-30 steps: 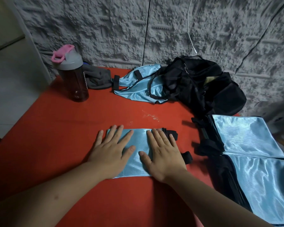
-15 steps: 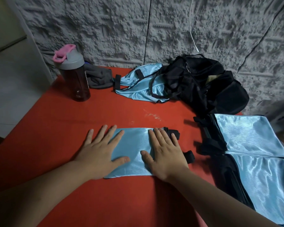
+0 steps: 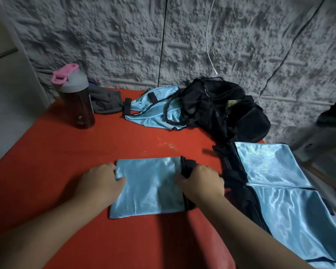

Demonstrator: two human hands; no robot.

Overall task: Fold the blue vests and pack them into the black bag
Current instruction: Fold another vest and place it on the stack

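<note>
Near the front edge of the red desk [image 3: 66, 152], a folded shiny blue vest [image 3: 149, 187] lies flat, the left hand [image 3: 99, 183] gripping its left edge and the right hand [image 3: 202, 183] curled round its black-strapped right edge. Just right lie two flat blue vests [image 3: 279, 181]. Farther back, a crumpled blue vest [image 3: 153, 109] touches the black fabric bag [image 3: 221, 107].

Fingertips of both hands curl under folded vest [image 3: 149, 186] edges, hidden. Spread vest [image 3: 291, 193] cut off at table's right edge. Black bag [image 3: 223, 107] interior too dark.
</note>
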